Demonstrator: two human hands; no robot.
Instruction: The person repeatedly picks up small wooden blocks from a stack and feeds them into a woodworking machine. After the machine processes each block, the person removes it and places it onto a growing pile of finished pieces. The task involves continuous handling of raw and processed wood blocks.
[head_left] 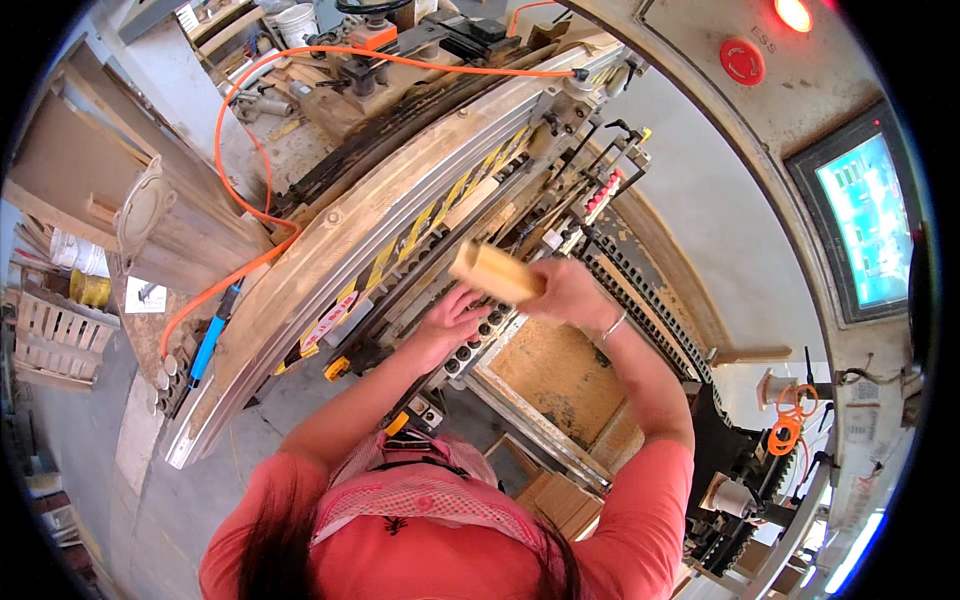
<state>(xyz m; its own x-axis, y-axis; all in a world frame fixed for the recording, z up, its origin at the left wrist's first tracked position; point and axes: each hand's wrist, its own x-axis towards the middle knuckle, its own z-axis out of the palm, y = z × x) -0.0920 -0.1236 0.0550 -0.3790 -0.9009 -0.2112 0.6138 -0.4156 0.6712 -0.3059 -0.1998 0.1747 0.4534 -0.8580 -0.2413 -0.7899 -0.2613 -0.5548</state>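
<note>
A short pale wooden block (490, 273) is gripped at its right end in my right hand (572, 293), raised over the machine bed. My left hand (450, 322) is just below and left of the block, its fingers stretched out toward it. Whether those fingertips touch the wood I cannot tell. Beneath both hands runs a metal rail with a row of dark round knobs (468, 352). To the right of the rail is a sawdust-covered board (560, 375).
A wooden-topped beam (300, 260) with yellow-black striped tape crosses to the left, bearing an orange hose (222, 170) and a blue air gun (208, 345). Chain tracks (655, 315) run at right. A control screen (866, 220) and a red stop button (742, 62) are at upper right.
</note>
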